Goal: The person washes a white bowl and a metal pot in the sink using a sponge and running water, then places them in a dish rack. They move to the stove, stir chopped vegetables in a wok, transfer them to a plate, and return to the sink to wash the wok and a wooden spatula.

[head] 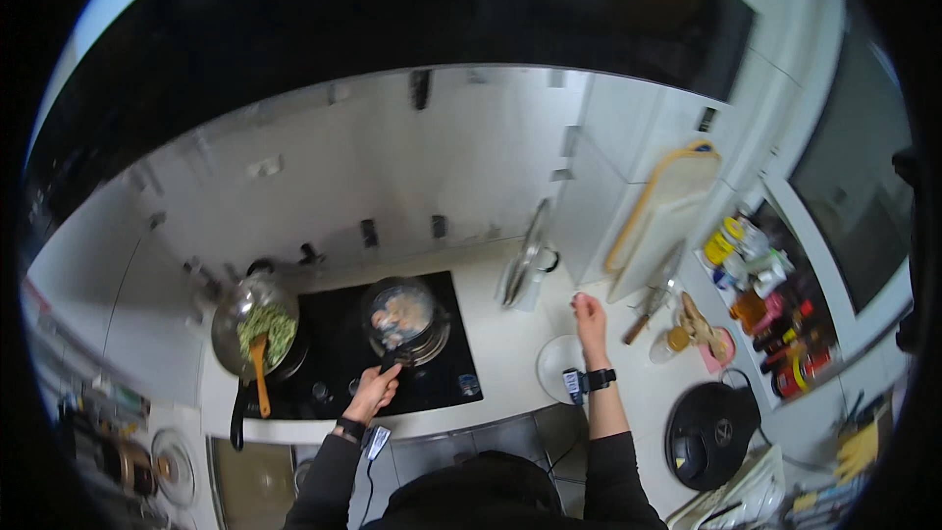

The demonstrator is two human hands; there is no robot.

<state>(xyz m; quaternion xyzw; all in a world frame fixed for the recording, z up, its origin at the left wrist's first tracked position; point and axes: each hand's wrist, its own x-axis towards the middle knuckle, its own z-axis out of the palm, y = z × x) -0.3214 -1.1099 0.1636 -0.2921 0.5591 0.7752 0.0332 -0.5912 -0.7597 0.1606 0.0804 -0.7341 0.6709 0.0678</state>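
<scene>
My left hand (374, 390) grips the black handle of a small pan (401, 309), which is over the right burner of a black cooktop (324, 331) and holds pale pinkish pieces of food. On the left, a metal wok (228, 338) contains chopped green food, with a wooden spatula (259, 375) resting in it. My right hand (589, 316) is above the white counter, beyond a white plate (552, 368) that my forearm partly covers. Its fingers are bent together, and whether something small is between them cannot be made out.
Pan lids (526, 258) stand in a rack behind the plate. Cutting boards (662, 199) lean at the right wall, near a knife (647, 313), a jar (668, 344) and ginger root (699, 324). Bottles (798, 372) line the windowsill. A round black appliance (712, 434) is at lower right.
</scene>
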